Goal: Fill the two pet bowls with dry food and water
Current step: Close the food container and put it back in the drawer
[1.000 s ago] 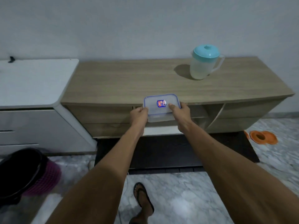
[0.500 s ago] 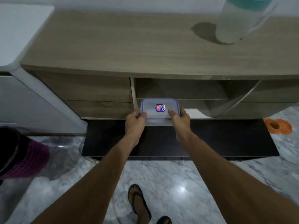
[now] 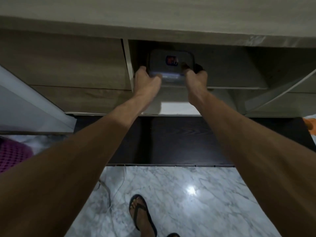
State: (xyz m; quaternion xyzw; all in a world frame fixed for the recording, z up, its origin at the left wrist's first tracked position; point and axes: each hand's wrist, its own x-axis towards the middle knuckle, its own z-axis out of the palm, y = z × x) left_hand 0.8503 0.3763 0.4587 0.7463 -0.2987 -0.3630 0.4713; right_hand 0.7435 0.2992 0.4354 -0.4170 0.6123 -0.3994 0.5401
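Note:
A clear plastic food container (image 3: 171,65) with a blue-rimmed lid and a small sticker sits inside the dark upper shelf of the wooden cabinet (image 3: 68,65). My left hand (image 3: 147,79) grips its left end, and my right hand (image 3: 195,77) grips its right end. Both sets of fingertips reach into the shadow of the shelf. What is inside the container cannot be made out. An orange pet bowl (image 3: 310,124) shows only as a sliver at the right edge. The water jug is out of view.
The cabinet top (image 3: 153,12) fills the upper frame. A white unit (image 3: 25,103) stands at the left, and a purple mesh basket (image 3: 12,156) sits on the floor below it. A dark low board (image 3: 171,141) lies under the cabinet. My sandalled foot (image 3: 142,214) stands on marble floor.
Both hands carried the container down from the cabinet top and pushed it forward into the upper shelf. The view dropped closer; the jug left the frame.

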